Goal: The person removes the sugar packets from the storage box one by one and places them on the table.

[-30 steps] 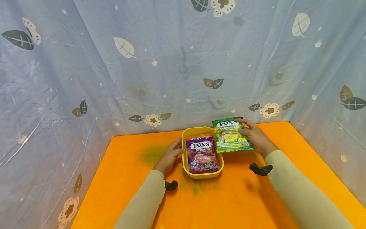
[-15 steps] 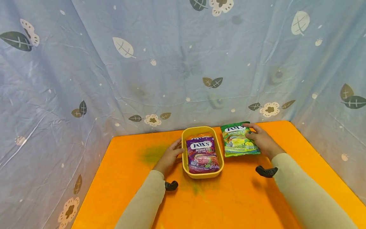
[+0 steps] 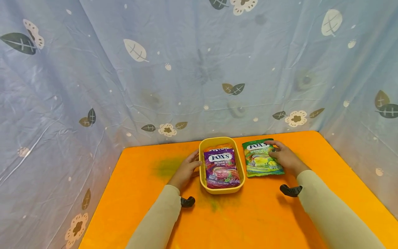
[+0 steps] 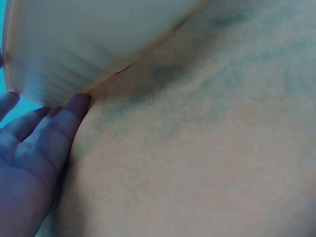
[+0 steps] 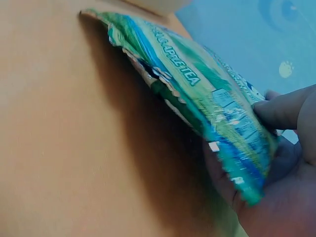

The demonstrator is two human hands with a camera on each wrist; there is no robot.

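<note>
Two tubbed bags [image 3: 222, 169], head view only

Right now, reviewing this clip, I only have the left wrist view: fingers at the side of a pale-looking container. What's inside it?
Observer: A purple FOX'S Berries bag lies uppermost in the yellow container, with an orange bag partly showing behind it.
Operator: I can't see the other hand. What is it doing?
Observer: The right hand holds a green FOX'S Spring Tea bag, outside the container, to its right.
Operator: Is that bag lying flat?
Observer: No. The right wrist view shows its end at the hand raised off the orange table; whether the far corner touches, I can't tell.
</note>
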